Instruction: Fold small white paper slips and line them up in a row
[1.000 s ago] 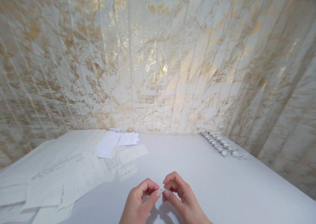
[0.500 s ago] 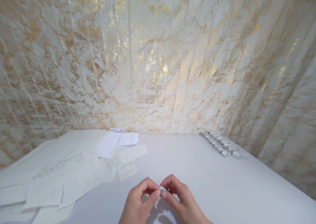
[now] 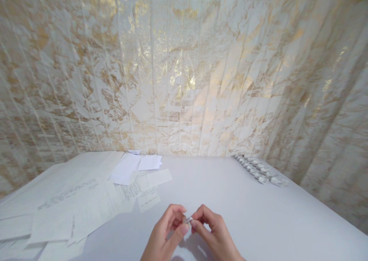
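Observation:
A small whitish piece of folded paper (image 3: pixel 188 220) is pinched between my two hands, low in the middle of the head view and above the table. My left hand (image 3: pixel 168 230) grips its left end between thumb and fingers. On the other end, the thumb and index finger of my right hand (image 3: pixel 211 228) are closed. Fingertips cover much of the piece, so its exact shape cannot be made out. Shadows of both hands fall on the white tabletop (image 3: pixel 207 192) beneath them.
Printed paper sheets (image 3: pixel 86 203) overlap across the left side of the table. Blank white slips (image 3: pixel 126 169) and cut printed strips (image 3: pixel 156 178) lie beside them. Rows of small grey-white folded pieces (image 3: pixel 257 169) sit at the back right. A gold-patterned curtain (image 3: pixel 184 80) hangs behind the table.
My hands stay in nearly the same place while the fingers shift on the folded paper. The left index finger has lifted slightly, and the piece now shows as a thin, tilted strip.

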A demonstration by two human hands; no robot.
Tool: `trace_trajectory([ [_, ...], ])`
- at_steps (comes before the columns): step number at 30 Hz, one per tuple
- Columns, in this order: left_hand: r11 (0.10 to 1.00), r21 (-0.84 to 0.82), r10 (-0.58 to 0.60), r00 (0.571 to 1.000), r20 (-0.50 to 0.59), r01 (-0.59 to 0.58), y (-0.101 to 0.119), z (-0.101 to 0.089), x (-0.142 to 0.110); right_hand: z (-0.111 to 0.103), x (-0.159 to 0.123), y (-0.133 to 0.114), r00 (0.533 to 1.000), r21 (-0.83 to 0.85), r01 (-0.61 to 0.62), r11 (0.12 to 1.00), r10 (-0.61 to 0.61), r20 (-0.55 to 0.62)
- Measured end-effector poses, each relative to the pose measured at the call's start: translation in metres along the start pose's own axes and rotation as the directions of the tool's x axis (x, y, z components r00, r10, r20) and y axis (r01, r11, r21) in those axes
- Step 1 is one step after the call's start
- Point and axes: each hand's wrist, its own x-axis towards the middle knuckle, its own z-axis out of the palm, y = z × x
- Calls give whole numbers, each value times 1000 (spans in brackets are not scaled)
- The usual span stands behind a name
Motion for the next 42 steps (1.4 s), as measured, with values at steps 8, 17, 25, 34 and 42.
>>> trace_trajectory([
  [8, 998, 22, -52, 999, 5, 52, -3, -7, 4, -3, -1, -3, 997, 31, 79, 996, -79, 13],
  [17, 997, 72, -21, 999, -27, 23, 4, -2, 1, -6, -2, -7, 992, -254, 126, 959, -115, 54],
  [25, 947, 319, 26, 997, 73, -48, 17, -4, 1, -9, 0, -5, 968, -389, 251, 886, -226, 110],
  [34, 943, 331, 0, 999, 52, -17, 12, -3, 1, -11, 4, -11, 911, -469, 413, 781, -345, 226],
  [42, 964, 261, 61, 998, -21, -54, 7, -8, 6, -9, 2, -7, 982, -340, 187, 922, -162, 99],
])
